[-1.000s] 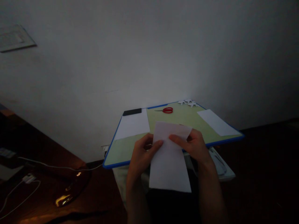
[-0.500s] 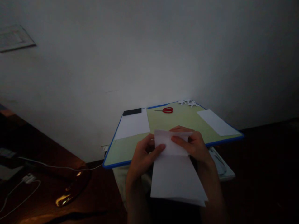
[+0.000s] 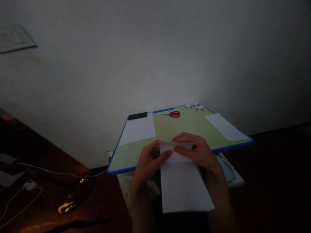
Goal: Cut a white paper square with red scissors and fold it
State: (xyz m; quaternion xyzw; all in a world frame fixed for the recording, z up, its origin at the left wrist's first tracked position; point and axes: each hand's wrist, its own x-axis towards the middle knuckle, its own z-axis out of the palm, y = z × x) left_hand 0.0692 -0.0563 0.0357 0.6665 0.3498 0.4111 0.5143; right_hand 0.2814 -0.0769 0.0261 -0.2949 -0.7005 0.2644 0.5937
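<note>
A white sheet of paper (image 3: 183,187), with a crease across its upper part, hangs between my hands in front of the table's near edge. My left hand (image 3: 151,161) pinches its upper left side, thumb on the front face and fingers behind. On the upper right, my right hand (image 3: 196,152) grips the same paper, its thumb pressed on the front close to the left thumb. The paper's top edge bends back toward the fingers. Most of the fingertips are hidden behind it.
The pale green table (image 3: 179,127) has a blue rim. On it lie red-handled scissors (image 3: 174,114), a pile of white paper cutouts (image 3: 196,106), a white paper strip (image 3: 225,127), and white paper (image 3: 139,129) under a dark flat object (image 3: 137,116). A white cable (image 3: 73,175) runs at left.
The paper's top edge has tipped down and back, and its lower end has swung slightly. My right thumb has slid left and down, nearer the left thumb.
</note>
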